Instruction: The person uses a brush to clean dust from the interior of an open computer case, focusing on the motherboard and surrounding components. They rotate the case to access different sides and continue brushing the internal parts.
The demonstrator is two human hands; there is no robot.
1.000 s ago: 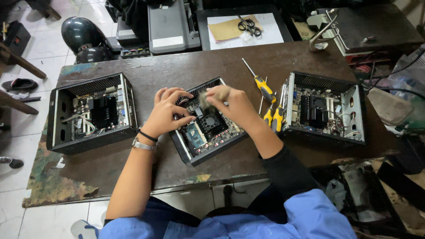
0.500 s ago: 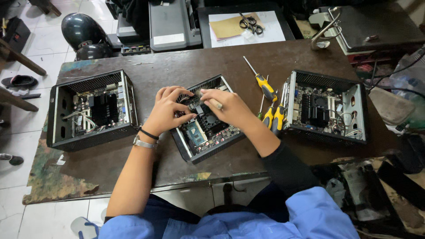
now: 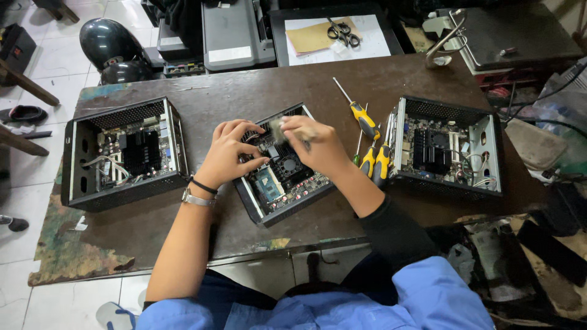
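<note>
Your left hand [image 3: 229, 153] steadies the open computer case [image 3: 282, 166]; your right hand [image 3: 315, 145] grips a brush [image 3: 278, 129]; sweep gently over the board.

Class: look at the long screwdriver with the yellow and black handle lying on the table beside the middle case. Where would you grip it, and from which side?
Grip the long screwdriver by its thick yellow and black handle, probably from above. It lies flat on the table, thin shaft pointing away from the person, and the handle's far end is clear, while two other screwdrivers crowd its near end.
</note>
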